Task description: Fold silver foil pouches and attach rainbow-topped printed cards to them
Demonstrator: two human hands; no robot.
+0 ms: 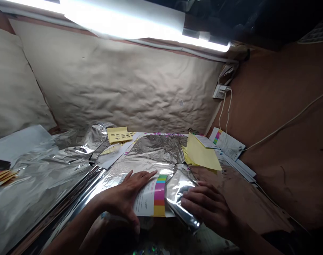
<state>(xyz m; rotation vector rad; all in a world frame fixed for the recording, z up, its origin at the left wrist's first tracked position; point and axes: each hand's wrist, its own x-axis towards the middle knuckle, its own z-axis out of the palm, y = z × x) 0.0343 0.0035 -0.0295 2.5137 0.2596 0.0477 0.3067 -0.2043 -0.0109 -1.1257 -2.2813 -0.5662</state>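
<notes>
A white printed sheet [147,198] with a band of green, magenta and yellow stripes lies at the table's near edge. Across its left part rests my left hand [129,193], fingers stretched over the paper and the thumb spread toward the edge. Just right of the stripes is a shiny silver foil pouch [179,193], partly against the sheet. My right hand [206,205] lies over the pouch's right side, fingers bent onto it; whether it grips or only presses is hard to make out. Both palms hide parts of the paper and foil.
Silver foil [156,152] covers the tabletop, with more crumpled foil [52,184] at left. A yellow envelope [202,152] and printed papers [227,143] lie at right; yellow label sheets [119,134] sit behind. A white cable [286,120] runs along the right wall from a socket [220,91].
</notes>
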